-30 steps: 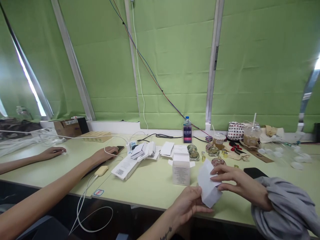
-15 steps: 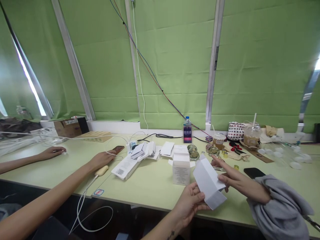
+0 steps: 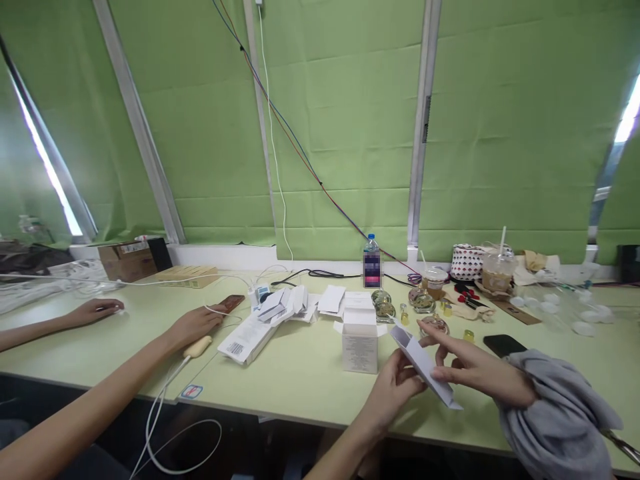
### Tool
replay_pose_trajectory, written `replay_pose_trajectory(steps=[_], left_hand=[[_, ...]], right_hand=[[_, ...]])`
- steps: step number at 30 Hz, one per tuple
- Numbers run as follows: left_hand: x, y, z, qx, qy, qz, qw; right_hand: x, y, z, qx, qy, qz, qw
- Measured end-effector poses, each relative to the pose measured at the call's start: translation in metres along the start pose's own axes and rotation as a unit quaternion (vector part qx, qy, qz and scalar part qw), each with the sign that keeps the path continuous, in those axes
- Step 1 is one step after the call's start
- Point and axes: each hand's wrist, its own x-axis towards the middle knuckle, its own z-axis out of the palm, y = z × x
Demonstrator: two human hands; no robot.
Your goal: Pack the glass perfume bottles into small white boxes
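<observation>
Both my hands hold a flat white folded carton (image 3: pixel 424 364) just above the near edge of the green table (image 3: pixel 300 373). My left hand (image 3: pixel 395 389) pinches its lower left side from below. From the right, my right hand (image 3: pixel 470 367), in a grey sleeve (image 3: pixel 555 413), grips the same carton with its fingers laid along the carton's face. The carton is tilted, one end flap pointing up and left. An upright white box (image 3: pixel 359 341) with open top flaps stands just left of my hands.
A co-worker's arm (image 3: pixel 100 393) reaches across the table's left part, hand by a brown phone (image 3: pixel 231 303); another hand (image 3: pixel 93 311) rests farther left. Flat white cartons (image 3: pixel 280 307), a water bottle (image 3: pixel 371 261), small jars (image 3: pixel 423 300), an iced drink (image 3: pixel 496 270), a black phone (image 3: pixel 504 345) and white cables (image 3: pixel 165 413) lie about.
The carton has turned from showing its broad face to lying flatter and nearly edge-on between my hands. The co-worker's hand has drawn back a little from the brown phone.
</observation>
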Motion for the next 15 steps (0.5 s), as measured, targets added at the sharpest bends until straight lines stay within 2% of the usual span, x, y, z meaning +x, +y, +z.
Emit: replay_pose_trajectory(steps=[3,6,11,15], left_hand=[[-0.003,0.003,0.005,0.003,-0.011,0.041,0.999],[-0.006,0.006,0.009,0.040,0.014,0.069,0.997],[-0.010,0.023,0.018,0.134,0.052,0.079,0.987],[-0.014,0.031,0.022,0.153,0.057,0.084,0.983]], right_hand=[[0.001,0.002,0.000,-0.013,-0.007,-0.014,1.000],[0.002,0.004,0.002,-0.011,-0.018,-0.034,0.999],[-0.002,0.001,-0.001,0.009,-0.039,-0.058,0.998],[-0.004,-0.003,-0.003,0.026,-0.062,-0.069,0.995]])
